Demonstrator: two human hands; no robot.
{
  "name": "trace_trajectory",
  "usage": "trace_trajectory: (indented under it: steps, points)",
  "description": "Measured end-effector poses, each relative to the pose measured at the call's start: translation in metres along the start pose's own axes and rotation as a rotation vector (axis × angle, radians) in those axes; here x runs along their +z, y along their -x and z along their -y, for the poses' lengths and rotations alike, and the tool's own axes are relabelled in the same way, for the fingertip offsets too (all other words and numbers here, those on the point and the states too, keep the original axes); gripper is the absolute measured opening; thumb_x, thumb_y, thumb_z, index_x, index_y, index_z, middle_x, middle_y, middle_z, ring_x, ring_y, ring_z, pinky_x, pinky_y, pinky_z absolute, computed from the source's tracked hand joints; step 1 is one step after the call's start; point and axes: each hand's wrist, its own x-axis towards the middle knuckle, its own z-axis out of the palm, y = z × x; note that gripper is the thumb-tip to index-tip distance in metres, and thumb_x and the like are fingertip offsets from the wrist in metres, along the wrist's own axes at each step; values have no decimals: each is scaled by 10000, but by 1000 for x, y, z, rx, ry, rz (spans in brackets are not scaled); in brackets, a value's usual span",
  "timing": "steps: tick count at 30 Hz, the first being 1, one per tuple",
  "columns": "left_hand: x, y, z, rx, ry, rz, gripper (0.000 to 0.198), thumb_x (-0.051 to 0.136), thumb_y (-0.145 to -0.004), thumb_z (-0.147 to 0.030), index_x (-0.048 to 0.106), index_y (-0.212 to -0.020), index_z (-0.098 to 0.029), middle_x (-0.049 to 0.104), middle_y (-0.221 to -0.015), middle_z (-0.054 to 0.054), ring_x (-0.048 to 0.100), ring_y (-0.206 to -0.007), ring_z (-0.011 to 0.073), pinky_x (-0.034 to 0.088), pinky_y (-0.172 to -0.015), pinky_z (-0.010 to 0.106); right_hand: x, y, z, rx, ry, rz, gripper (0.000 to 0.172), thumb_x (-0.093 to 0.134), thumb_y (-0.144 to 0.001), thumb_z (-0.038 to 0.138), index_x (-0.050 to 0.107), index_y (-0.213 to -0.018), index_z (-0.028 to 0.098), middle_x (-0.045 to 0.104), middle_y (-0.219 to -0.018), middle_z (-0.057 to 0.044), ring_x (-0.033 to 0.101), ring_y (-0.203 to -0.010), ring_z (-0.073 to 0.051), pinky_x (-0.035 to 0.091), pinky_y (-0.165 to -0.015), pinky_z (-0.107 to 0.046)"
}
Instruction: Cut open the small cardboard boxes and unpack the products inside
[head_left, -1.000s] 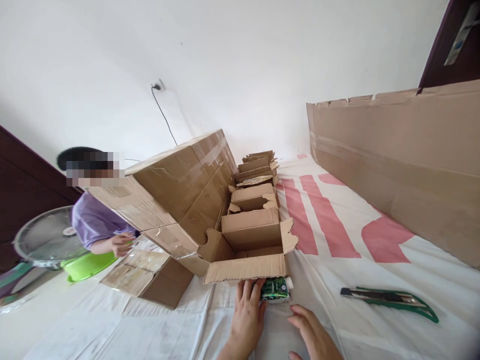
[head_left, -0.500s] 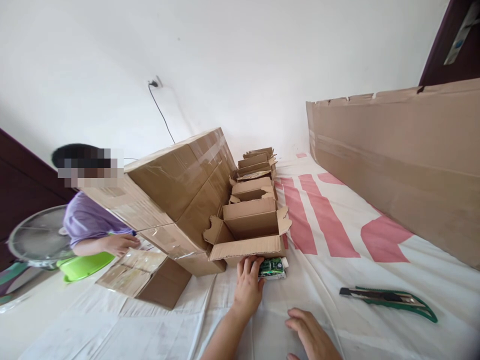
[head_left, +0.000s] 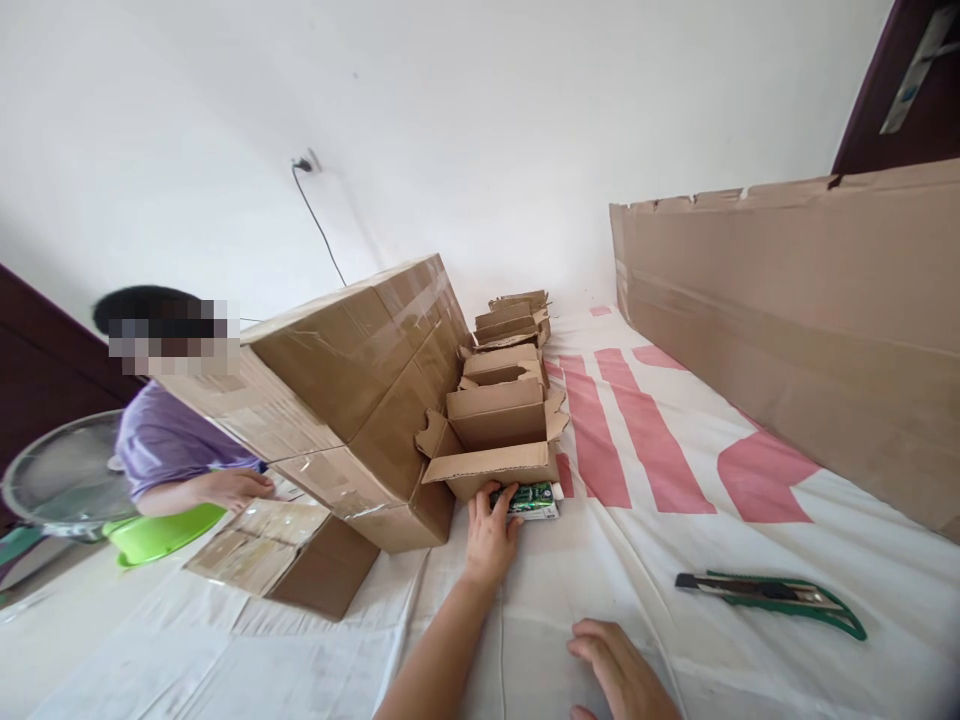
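Observation:
My left hand reaches forward with its fingers on the left part of a small green and white box. That box lies on the sheet, against the front of an open cardboard box whose flaps stand out. Near the bottom edge, my right hand hovers with fingers slightly bent and apart, holding nothing. A cutter with a green handle lies on the sheet to its right.
More open cartons line up behind. Large taped boxes are stacked on the left, beside a smaller carton. A person in a purple shirt is at far left, near a green basin. A tall cardboard panel stands right.
My left hand has moved forward, and the green and white box and the nearest open carton have shifted away from me. My right hand has hardly moved.

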Motion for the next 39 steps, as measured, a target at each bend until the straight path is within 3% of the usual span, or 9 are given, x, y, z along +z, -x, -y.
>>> trace_trajectory:
  steps: [7, 13, 20, 24, 28, 32, 35, 37, 39]
  points:
    - [12, -2, 10, -205, 6, -150, 394, 689, -809, -286, 590, -1167, -155, 513, -1076, 125, 525, -1087, 339, 446, -982, 549, -1, -1, 1, 37, 13, 55, 447, 642, -763, 141, 549, -1196, 199, 629, -1228, -114, 609, -1131, -240, 515, -961, -322]
    - [13, 2, 8, -315, 112, -130, 346, 659, -823, -290, 547, -1130, -176, 558, -1039, 91, 622, -914, 267, 525, -797, 425, -5, -4, 12, 130, 6, 82, 470, 585, -683, 72, 582, -1137, 194, 630, -1210, -102, 594, -1134, -244, 501, -972, -341]
    - [7, -2, 15, -430, 308, -141, 429, 664, -773, -238, 493, -1159, -163, 501, -682, -61, 590, -644, 177, 498, -653, 307, -16, -12, 24, 72, 36, 101, 394, 567, -661, 66, 602, -1037, 178, 650, -1101, -103, 616, -1043, -250, 533, -913, -367]
    - [2, 3, 18, -455, 397, -159, 356, 599, -814, -247, 493, -1144, -167, 553, -710, -42, 623, -684, 161, 517, -682, 283, -20, -10, 30, 36, 54, 58, 332, 566, -709, 60, 605, -1012, 190, 644, -1068, -95, 615, -1029, -241, 537, -900, -363]
    - [-5, 26, 14, -418, 410, -128, 263, 615, -775, -195, 561, -1033, -187, 627, -807, 8, 652, -735, 151, 540, -718, 282, -21, -9, 30, 12, 62, 51, 282, 574, -762, 77, 602, -1008, 210, 641, -1058, -83, 617, -1025, -238, 543, -888, -367]
    - [-29, 61, 7, -342, 343, -130, 185, 623, -752, -222, 617, -936, -201, 662, -849, 36, 655, -766, 176, 552, -724, 318, -20, -10, 29, -30, 75, 34, 248, 591, -769, 82, 607, -981, 210, 654, -1018, -80, 632, -995, -238, 556, -870, -376]
    - [-68, 78, 15, -345, 210, -286, 181, 571, -812, -311, 613, -958, -212, 635, -1013, 87, 617, -976, 242, 513, -898, 433, -21, -11, 29, -49, 65, 25, 243, 596, -767, 84, 607, -970, 216, 660, -995, -72, 639, -972, -234, 566, -842, -367]
    - [-100, 82, 30, -397, 89, -451, 248, 569, -828, -374, 596, -1003, -201, 556, -1176, 143, 464, -1243, 322, 345, -1084, 557, -22, -11, 29, -55, 61, 32, 242, 600, -768, 83, 604, -968, 219, 660, -988, -67, 639, -967, -233, 567, -837, -365]
    - [-133, 81, 51, -481, -44, -604, 360, 589, -836, -415, 573, -1122, -197, 384, -1415, 171, 217, -1414, 374, 131, -1155, 633, -22, -11, 29, -60, 53, 37, 245, 602, -771, 84, 603, -974, 222, 660, -986, -63, 638, -966, -232, 566, -839, -367]
